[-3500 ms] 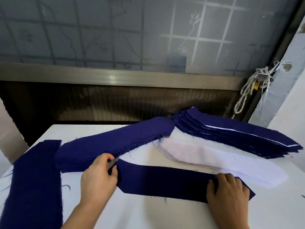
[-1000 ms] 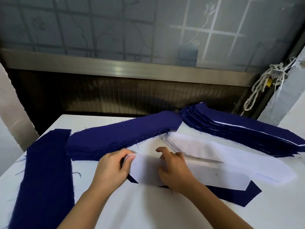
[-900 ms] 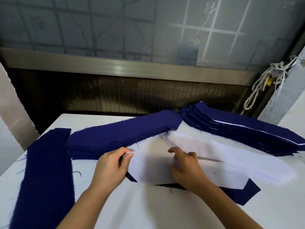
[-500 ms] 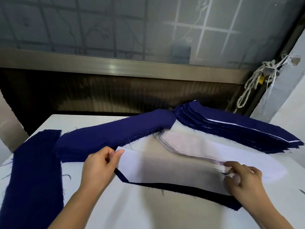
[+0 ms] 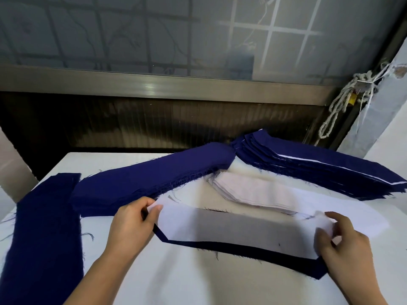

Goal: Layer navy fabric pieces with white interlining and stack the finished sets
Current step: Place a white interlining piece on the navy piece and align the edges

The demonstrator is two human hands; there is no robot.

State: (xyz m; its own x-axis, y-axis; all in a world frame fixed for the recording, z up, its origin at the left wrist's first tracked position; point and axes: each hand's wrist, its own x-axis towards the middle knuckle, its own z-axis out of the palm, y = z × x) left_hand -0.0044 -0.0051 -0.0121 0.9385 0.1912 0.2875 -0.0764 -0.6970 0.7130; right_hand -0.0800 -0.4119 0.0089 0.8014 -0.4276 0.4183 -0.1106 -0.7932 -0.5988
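i see the left hand [image 5: 132,225] pinching the left end of the white interlining piece [image 5: 242,230], and the right hand [image 5: 345,252] pinching its right end. it lies over the navy piece [image 5: 253,252] on the table [image 5: 198,282].

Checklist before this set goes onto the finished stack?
1. Grip at left end, left hand pinching interlining: ok.
2. Grip at right end, right hand holding it: ok.
3. Edges matched to navy piece: not ok, a navy strip shows along the near edge.
4. Only one interlining layer taken: cannot tell.
5. Interlining lying flat: not ok, right end lifted.
6. Target located, finished stack at far right: ok.
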